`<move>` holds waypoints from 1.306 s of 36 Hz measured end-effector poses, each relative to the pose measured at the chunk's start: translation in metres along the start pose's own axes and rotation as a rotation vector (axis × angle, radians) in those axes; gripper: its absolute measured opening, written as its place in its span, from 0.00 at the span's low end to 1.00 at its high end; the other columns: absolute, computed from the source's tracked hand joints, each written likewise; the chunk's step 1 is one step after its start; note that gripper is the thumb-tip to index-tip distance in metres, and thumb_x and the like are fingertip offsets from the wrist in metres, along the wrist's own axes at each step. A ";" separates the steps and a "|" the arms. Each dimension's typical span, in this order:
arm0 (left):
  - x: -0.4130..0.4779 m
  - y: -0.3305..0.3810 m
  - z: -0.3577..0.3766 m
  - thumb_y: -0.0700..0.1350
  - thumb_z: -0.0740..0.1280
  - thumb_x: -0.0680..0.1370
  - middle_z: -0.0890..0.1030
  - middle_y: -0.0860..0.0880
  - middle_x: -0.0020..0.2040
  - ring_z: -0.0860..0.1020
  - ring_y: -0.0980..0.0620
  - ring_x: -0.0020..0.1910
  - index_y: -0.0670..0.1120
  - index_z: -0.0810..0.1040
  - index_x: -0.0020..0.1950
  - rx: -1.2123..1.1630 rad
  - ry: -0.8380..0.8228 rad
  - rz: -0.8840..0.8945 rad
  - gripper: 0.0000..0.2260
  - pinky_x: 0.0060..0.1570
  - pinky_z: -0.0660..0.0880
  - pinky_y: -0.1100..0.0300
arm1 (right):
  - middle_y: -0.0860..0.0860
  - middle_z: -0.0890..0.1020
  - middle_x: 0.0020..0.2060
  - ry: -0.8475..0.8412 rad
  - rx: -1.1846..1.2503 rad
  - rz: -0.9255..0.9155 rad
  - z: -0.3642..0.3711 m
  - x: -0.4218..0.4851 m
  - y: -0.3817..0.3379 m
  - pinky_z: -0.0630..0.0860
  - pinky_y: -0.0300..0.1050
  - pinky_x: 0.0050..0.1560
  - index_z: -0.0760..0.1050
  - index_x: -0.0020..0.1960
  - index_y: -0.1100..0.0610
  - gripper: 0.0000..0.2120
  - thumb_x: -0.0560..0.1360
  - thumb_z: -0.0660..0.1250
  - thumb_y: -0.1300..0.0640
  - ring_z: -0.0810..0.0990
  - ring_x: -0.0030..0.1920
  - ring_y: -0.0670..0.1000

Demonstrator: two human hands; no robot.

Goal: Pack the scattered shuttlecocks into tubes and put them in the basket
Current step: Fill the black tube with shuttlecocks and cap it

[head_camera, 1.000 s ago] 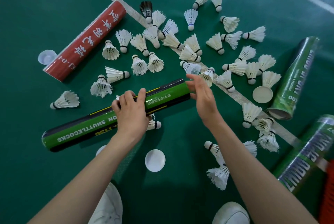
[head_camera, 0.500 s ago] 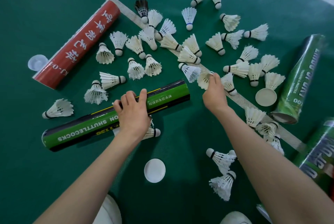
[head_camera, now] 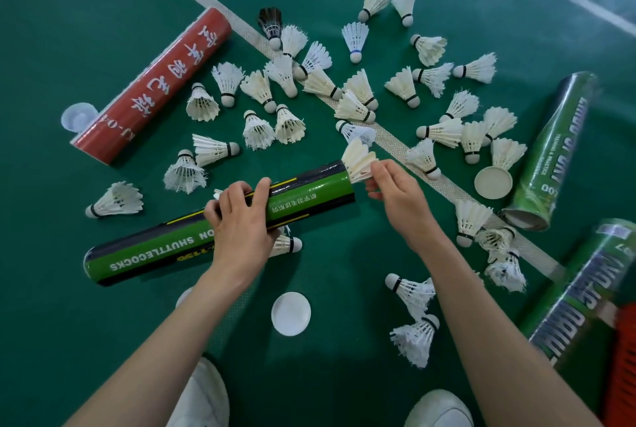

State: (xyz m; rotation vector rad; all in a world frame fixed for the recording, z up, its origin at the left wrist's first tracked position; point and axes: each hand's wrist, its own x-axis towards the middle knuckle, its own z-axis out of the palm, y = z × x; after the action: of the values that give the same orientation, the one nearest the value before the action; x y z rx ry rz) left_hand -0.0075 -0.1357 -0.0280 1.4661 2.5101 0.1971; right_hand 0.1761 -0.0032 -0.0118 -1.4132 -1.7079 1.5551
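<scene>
Head view | step: loading a shuttlecock [head_camera: 357, 162] into the tube [head_camera: 309, 191] lying mid-floor | your left hand [head_camera: 241, 220] grips the tube's middle | your right hand [head_camera: 395, 199] pinches the feathers at its right mouth | next: push straight in along the tube, lightly, sparing the feathers

White shuttlecock [head_camera: 358, 163] at the mouth of the green-and-black tube [head_camera: 309, 192], feathers outward.

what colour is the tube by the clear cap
The tube is red with white characters; head view.
</scene>
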 end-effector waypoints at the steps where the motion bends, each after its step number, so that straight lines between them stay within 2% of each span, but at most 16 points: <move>1: -0.003 0.001 -0.001 0.49 0.73 0.71 0.64 0.45 0.62 0.62 0.45 0.63 0.50 0.61 0.72 -0.007 0.002 -0.002 0.34 0.60 0.49 0.54 | 0.53 0.76 0.43 0.004 -0.042 -0.017 0.002 -0.002 0.000 0.73 0.56 0.59 0.74 0.44 0.59 0.16 0.82 0.56 0.50 0.74 0.47 0.50; 4: -0.009 0.002 -0.005 0.49 0.74 0.70 0.64 0.44 0.62 0.61 0.45 0.63 0.50 0.62 0.72 -0.032 0.024 -0.008 0.34 0.60 0.49 0.54 | 0.51 0.69 0.59 0.064 -0.128 -0.046 0.008 -0.009 -0.002 0.58 0.47 0.70 0.75 0.43 0.62 0.19 0.82 0.54 0.51 0.64 0.65 0.50; 6: -0.012 0.003 -0.007 0.48 0.74 0.70 0.65 0.44 0.61 0.62 0.45 0.62 0.50 0.62 0.72 -0.034 0.037 0.006 0.34 0.60 0.49 0.54 | 0.48 0.65 0.69 0.052 -0.067 -0.062 0.013 -0.016 -0.004 0.53 0.43 0.72 0.76 0.53 0.63 0.19 0.82 0.53 0.49 0.59 0.72 0.46; 9: -0.017 0.009 -0.008 0.48 0.75 0.69 0.65 0.43 0.61 0.62 0.44 0.62 0.49 0.63 0.72 -0.042 0.046 0.020 0.35 0.60 0.49 0.53 | 0.47 0.67 0.71 0.004 0.128 -0.085 0.024 -0.025 -0.007 0.58 0.41 0.73 0.64 0.73 0.51 0.24 0.81 0.50 0.43 0.63 0.71 0.42; 15: -0.012 0.011 -0.006 0.49 0.74 0.70 0.64 0.43 0.61 0.61 0.44 0.62 0.49 0.61 0.72 -0.039 0.032 -0.012 0.34 0.61 0.49 0.52 | 0.35 0.58 0.71 -0.177 0.153 -0.102 0.038 -0.029 -0.007 0.51 0.32 0.69 0.53 0.76 0.42 0.27 0.78 0.48 0.38 0.54 0.72 0.32; 20: 0.006 0.005 -0.007 0.51 0.72 0.71 0.64 0.44 0.61 0.61 0.44 0.62 0.50 0.60 0.72 -0.025 -0.016 -0.067 0.34 0.62 0.51 0.51 | 0.43 0.61 0.75 -0.210 0.196 0.010 0.038 0.000 -0.011 0.52 0.40 0.73 0.57 0.76 0.47 0.24 0.82 0.43 0.43 0.58 0.73 0.40; 23: 0.022 0.006 -0.006 0.51 0.72 0.72 0.63 0.44 0.62 0.61 0.44 0.63 0.51 0.57 0.73 0.000 -0.055 -0.077 0.35 0.63 0.52 0.50 | 0.47 0.67 0.71 -0.016 0.108 0.092 0.032 0.035 -0.005 0.61 0.48 0.71 0.61 0.74 0.49 0.22 0.82 0.50 0.44 0.65 0.70 0.47; 27: 0.042 0.000 -0.005 0.51 0.73 0.71 0.64 0.43 0.61 0.61 0.43 0.62 0.50 0.57 0.72 0.016 -0.063 -0.117 0.36 0.61 0.54 0.49 | 0.49 0.70 0.64 0.055 -0.002 0.193 0.023 0.079 0.008 0.64 0.45 0.60 0.64 0.71 0.46 0.18 0.81 0.53 0.47 0.67 0.62 0.47; 31: 0.052 -0.004 -0.002 0.52 0.73 0.71 0.64 0.43 0.61 0.61 0.43 0.62 0.51 0.58 0.72 0.019 -0.080 -0.143 0.36 0.62 0.55 0.48 | 0.50 0.67 0.70 0.051 -0.075 0.220 0.030 0.107 0.015 0.62 0.52 0.70 0.66 0.71 0.47 0.20 0.81 0.53 0.46 0.64 0.70 0.52; 34: 0.053 -0.006 0.002 0.52 0.73 0.71 0.64 0.43 0.62 0.61 0.43 0.62 0.51 0.57 0.73 0.019 -0.103 -0.146 0.36 0.63 0.54 0.48 | 0.47 0.64 0.73 -0.018 -0.008 0.264 0.038 0.116 0.018 0.59 0.48 0.72 0.63 0.74 0.50 0.23 0.81 0.54 0.45 0.62 0.72 0.48; 36: 0.054 -0.010 0.005 0.53 0.73 0.71 0.64 0.43 0.63 0.61 0.44 0.63 0.51 0.57 0.73 0.017 -0.111 -0.147 0.36 0.63 0.53 0.48 | 0.45 0.70 0.67 -0.026 0.022 0.291 0.041 0.117 0.021 0.64 0.47 0.66 0.69 0.69 0.51 0.19 0.80 0.57 0.47 0.67 0.66 0.46; 38: 0.055 -0.013 0.006 0.54 0.73 0.70 0.65 0.43 0.62 0.62 0.44 0.63 0.52 0.58 0.73 0.002 -0.108 -0.156 0.37 0.62 0.53 0.49 | 0.42 0.73 0.54 0.064 0.058 0.287 0.042 0.118 0.024 0.69 0.42 0.57 0.74 0.60 0.48 0.11 0.79 0.61 0.51 0.71 0.54 0.43; 41: 0.057 -0.018 0.005 0.55 0.74 0.69 0.65 0.44 0.61 0.62 0.44 0.62 0.52 0.59 0.72 -0.009 -0.100 -0.166 0.37 0.62 0.54 0.49 | 0.45 0.77 0.53 0.286 0.060 0.243 0.036 0.113 0.022 0.70 0.40 0.56 0.77 0.61 0.54 0.13 0.77 0.66 0.55 0.74 0.54 0.45; 43: 0.057 -0.020 0.004 0.54 0.74 0.69 0.65 0.44 0.61 0.62 0.44 0.62 0.52 0.59 0.72 0.003 -0.090 -0.158 0.36 0.61 0.55 0.49 | 0.48 0.79 0.49 0.387 0.040 0.172 0.032 0.105 0.015 0.71 0.39 0.54 0.79 0.54 0.54 0.08 0.75 0.68 0.56 0.74 0.50 0.45; 45: 0.057 -0.022 0.002 0.53 0.74 0.70 0.65 0.44 0.61 0.62 0.44 0.62 0.52 0.59 0.71 0.010 -0.080 -0.149 0.35 0.61 0.54 0.49 | 0.46 0.77 0.42 0.432 0.023 0.080 0.029 0.094 0.007 0.70 0.38 0.48 0.77 0.48 0.54 0.03 0.75 0.69 0.58 0.72 0.43 0.43; 47: 0.057 -0.022 0.000 0.53 0.73 0.70 0.64 0.44 0.61 0.62 0.44 0.62 0.52 0.60 0.72 0.007 -0.070 -0.142 0.35 0.61 0.54 0.50 | 0.42 0.75 0.40 0.390 0.024 -0.032 0.026 0.082 -0.001 0.68 0.35 0.44 0.76 0.49 0.55 0.04 0.76 0.67 0.61 0.69 0.36 0.38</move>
State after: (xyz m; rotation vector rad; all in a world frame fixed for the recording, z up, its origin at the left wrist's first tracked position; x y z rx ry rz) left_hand -0.0526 -0.0970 -0.0401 1.2679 2.5480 0.1104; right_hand 0.1219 0.0559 -0.0431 -1.5479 -1.4632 1.1819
